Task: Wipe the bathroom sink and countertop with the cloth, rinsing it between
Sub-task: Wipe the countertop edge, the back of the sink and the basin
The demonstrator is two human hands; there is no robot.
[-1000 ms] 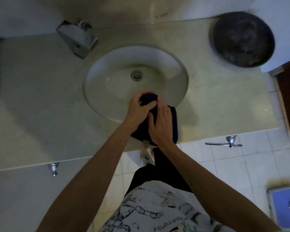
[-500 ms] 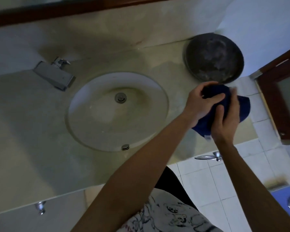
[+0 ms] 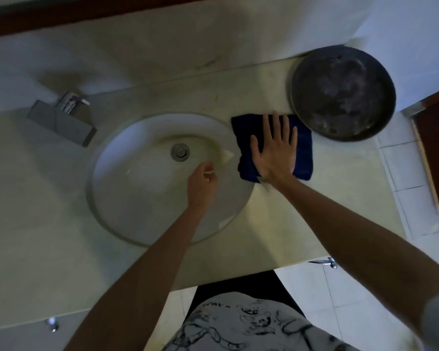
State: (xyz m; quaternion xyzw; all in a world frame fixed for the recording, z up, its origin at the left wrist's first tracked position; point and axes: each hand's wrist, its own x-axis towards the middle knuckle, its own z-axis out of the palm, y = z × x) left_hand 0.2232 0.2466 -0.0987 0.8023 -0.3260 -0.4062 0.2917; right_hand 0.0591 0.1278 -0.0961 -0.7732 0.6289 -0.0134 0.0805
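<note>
A dark blue cloth (image 3: 303,145) lies flat on the pale stone countertop (image 3: 36,198), just right of the oval white sink (image 3: 127,188). My right hand (image 3: 274,150) presses on the cloth with fingers spread and straight. My left hand (image 3: 200,186) hovers over the sink basin with loosely curled fingers and holds nothing. The drain (image 3: 180,151) sits in the middle of the basin. A chrome faucet (image 3: 61,120) stands at the sink's back left.
A round dark metal pan (image 3: 342,95) rests on the countertop's back right corner, touching the cloth's far edge. A wooden door frame (image 3: 436,153) stands at the right. White floor tiles (image 3: 340,287) and a chrome handle (image 3: 325,261) lie below the counter's front edge.
Both hands held the cloth bunched in the air by the pan. Now the cloth is laid flat on the countertop under my right hand, and my left hand has let go and moved over the sink.
</note>
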